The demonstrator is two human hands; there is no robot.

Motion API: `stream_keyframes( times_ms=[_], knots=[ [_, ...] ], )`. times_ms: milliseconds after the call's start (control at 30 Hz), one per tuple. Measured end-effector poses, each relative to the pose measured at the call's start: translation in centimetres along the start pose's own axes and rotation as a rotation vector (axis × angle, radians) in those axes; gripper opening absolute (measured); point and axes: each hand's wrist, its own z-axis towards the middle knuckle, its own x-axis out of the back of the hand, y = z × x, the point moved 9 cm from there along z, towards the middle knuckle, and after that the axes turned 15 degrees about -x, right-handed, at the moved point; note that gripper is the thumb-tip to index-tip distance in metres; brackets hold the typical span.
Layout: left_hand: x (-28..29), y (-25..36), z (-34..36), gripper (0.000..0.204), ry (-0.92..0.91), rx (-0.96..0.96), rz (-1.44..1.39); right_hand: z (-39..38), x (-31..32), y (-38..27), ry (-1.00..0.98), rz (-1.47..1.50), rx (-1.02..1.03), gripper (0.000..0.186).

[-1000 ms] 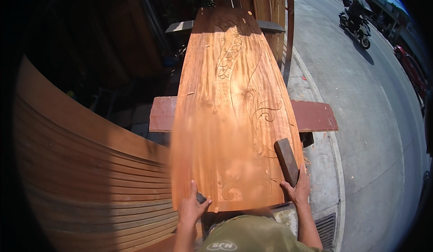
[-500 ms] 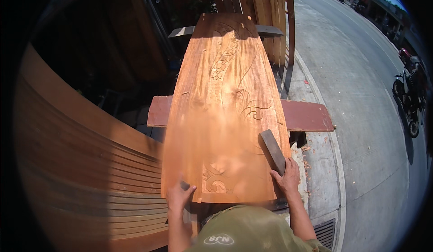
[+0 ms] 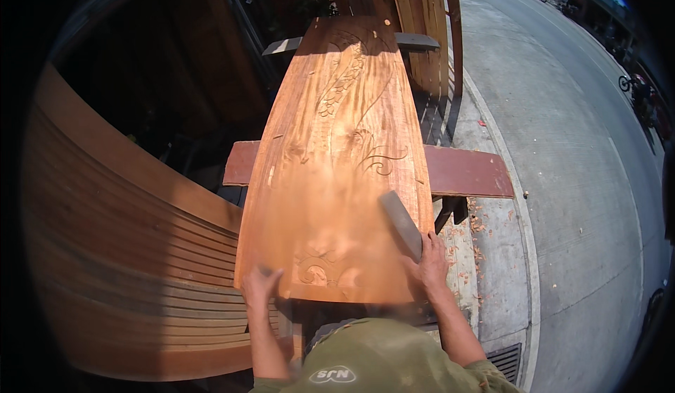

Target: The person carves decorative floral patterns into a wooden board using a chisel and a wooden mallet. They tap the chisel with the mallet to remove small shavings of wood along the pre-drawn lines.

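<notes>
A long carved wooden panel point(image 3: 337, 133) lies flat in front of me, with scrolls and leafy relief cut into it. My right hand point(image 3: 432, 266) is closed on the near end of a grey-brown oblong block point(image 3: 401, 226), which rests slantwise on the panel near its right edge. At the panel's near left corner, my left hand point(image 3: 260, 285) is bent, thumb toward the panel. A small dark piece shows at its fingers, too blurred to name. The near middle of the panel looks hazy.
Reddish-brown crosspiece point(image 3: 470, 172) and a grey one point(image 3: 418, 42) stick out from under the panel. A grooved wooden panel point(image 3: 133, 238) stands close on the left. Upright planks point(image 3: 420, 34) are at the back. To the right run a curb and road point(image 3: 576, 182), with a motorbike point(image 3: 641, 98).
The view has shifted slightly, so panel and hands appear further left and higher. Both hands keep their grips. The motorbikes at the right show in different places.
</notes>
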Motion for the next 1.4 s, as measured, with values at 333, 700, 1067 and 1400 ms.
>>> stream_keyframes(
  times_ms=[333,700,1067,1400],
  knots=[
    [0.5,1.2,-0.3,0.098,-0.014,0.024,0.011,0.0,0.5,-0.1,0.034,0.026,0.067,0.089],
    [0.4,1.0,0.1,0.098,0.007,0.021,0.000,-0.3,1.5,-1.6,-0.005,0.038,0.021,0.084],
    [0.2,-0.3,0.6,0.055,0.040,0.119,-0.290,1.5,1.4,-2.5,-0.235,-0.244,-0.163,0.084],
    [5.4,2.1,3.1,0.082,0.574,-0.027,-1.159,3.7,1.1,-0.1,-0.314,0.558,-0.241,0.071]
  ],
)
